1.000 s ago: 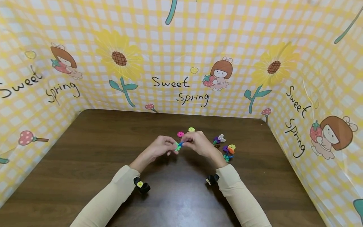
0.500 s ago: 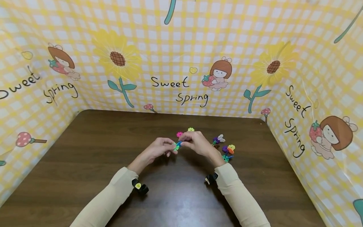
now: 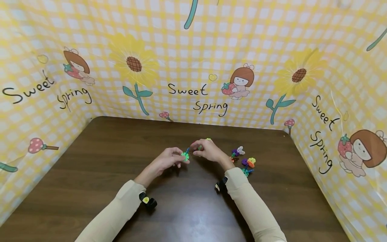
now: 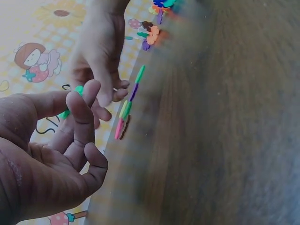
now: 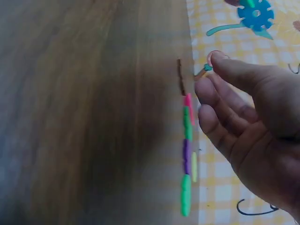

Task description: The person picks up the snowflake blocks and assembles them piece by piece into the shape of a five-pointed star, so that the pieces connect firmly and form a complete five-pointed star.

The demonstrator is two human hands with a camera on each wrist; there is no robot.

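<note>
My left hand (image 3: 167, 159) pinches a green snowflake disc (image 3: 185, 156) between thumb and fingers. A blue snowflake disc (image 5: 255, 16) is joined to it and stands up at an angle. Just to the right, apart from the joined pair, my right hand (image 3: 208, 151) hovers over the table with bent, loose fingers and nothing between them. Beneath and beyond it lie several flat loose discs: the right wrist view shows a purple disc (image 5: 186, 157), a pink disc (image 5: 189, 108), a brown disc (image 5: 181, 77), a yellow one (image 5: 194, 166) and green ones.
Right of my right hand sit small joined disc clusters: a purple and white one (image 3: 237, 152), a purple, yellow and orange one (image 3: 249, 162), and a teal and blue one (image 3: 245, 172). A checked curtain (image 3: 181, 67) encloses the brown table (image 3: 136, 134) behind and at both sides.
My right hand has let go of the blue disc and moved away to the right. The left hand keeps the joined green and blue discs, slightly farther left. The head view has shifted a little.
</note>
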